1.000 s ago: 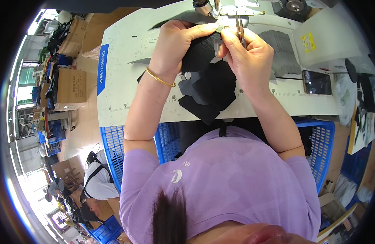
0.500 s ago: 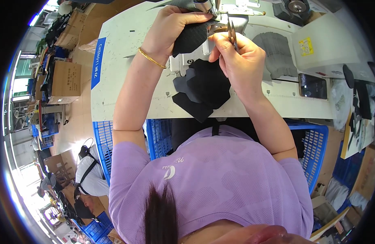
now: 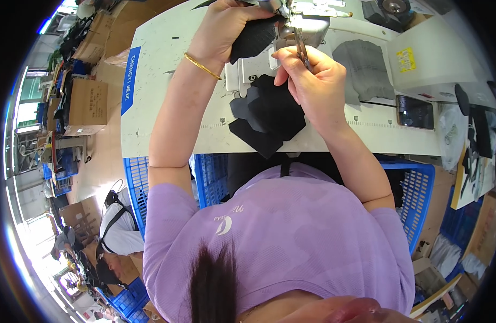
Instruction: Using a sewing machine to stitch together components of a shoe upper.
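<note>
My left hand (image 3: 221,32) is closed on a black fabric piece (image 3: 254,40), thumb on top, close beside the sewing machine's head (image 3: 280,6). Part of that piece is hidden under the fingers and the machine. Between thumb and fingers of my right hand (image 3: 315,81) is a small dark pointed metal tool (image 3: 300,47) with two prongs, tweezers or thread snips. Its tips point at the brightly lit needle area. Nearer me, several black and dark grey fabric pieces (image 3: 275,110) lie in a loose overlapping pile at the table's front edge.
Grey curved fabric pieces (image 3: 361,67) are stacked on the white table (image 3: 172,99) to the right, near a phone (image 3: 414,112). Blue crates (image 3: 211,180) stand below the front edge. Cartons (image 3: 86,105) and another person (image 3: 118,226) are off to the left.
The tool's prongs have come together, and my right hand has shifted slightly left. My left hand and the black fabric piece have moved a little up and away from me.
</note>
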Demonstrator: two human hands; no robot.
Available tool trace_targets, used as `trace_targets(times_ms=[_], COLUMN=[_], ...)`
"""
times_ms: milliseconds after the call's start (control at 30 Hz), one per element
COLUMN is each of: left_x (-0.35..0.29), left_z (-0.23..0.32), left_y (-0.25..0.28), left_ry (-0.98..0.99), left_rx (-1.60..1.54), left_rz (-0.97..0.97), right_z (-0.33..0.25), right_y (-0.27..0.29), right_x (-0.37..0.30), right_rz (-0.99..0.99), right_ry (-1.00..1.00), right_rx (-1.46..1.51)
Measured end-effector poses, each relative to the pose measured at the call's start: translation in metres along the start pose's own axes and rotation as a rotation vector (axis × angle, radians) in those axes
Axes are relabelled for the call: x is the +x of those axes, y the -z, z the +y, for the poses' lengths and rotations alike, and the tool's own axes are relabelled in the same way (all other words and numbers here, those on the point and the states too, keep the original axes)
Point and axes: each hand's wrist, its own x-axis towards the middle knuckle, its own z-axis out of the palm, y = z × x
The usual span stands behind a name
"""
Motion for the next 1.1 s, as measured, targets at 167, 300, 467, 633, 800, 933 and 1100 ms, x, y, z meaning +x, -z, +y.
trace_targets(times_ms=[167,300,467,633,800,933,1100], left_x=[-0.007,-0.007,-0.012,-0.020,-0.066,-0.096,-0.106], left_z=[0.004,-0.003,-0.003,-0.002,-0.031,-0.052,-0.064], left_y=[-0.005,0.002,0.009,0.003,0.006,0.012,0.004], left_ry=[-0.065,-0.009,0.014,-0.031,-0.299,-0.332,-0.405], left_rx=[0.012,-0.161,-0.256,-0.067,0.031,0.245,0.372], left_rz=[-0.049,-0.032,-0.048,0.041,0.277,0.350,0.391], right_z=[0.002,0.003,0.004,-0.008,0.004,0.009,0.012], right_y=[0.006,0.010,0.020,0.033,0.032,0.021,0.007], right_x=[-0.004,-0.006,-0.014,-0.009,-0.021,-0.024,-0.024], right_rz=[-0.027,-0.087,-0.120,-0.211,-0.001,0.012,0.012], right_ry=[-0.014,0.025,0.054,0.074,0.457,0.564,0.644], right_rx=[-0.022,0.014,-0.057,-0.290,-0.751,-1.044,-1.217])
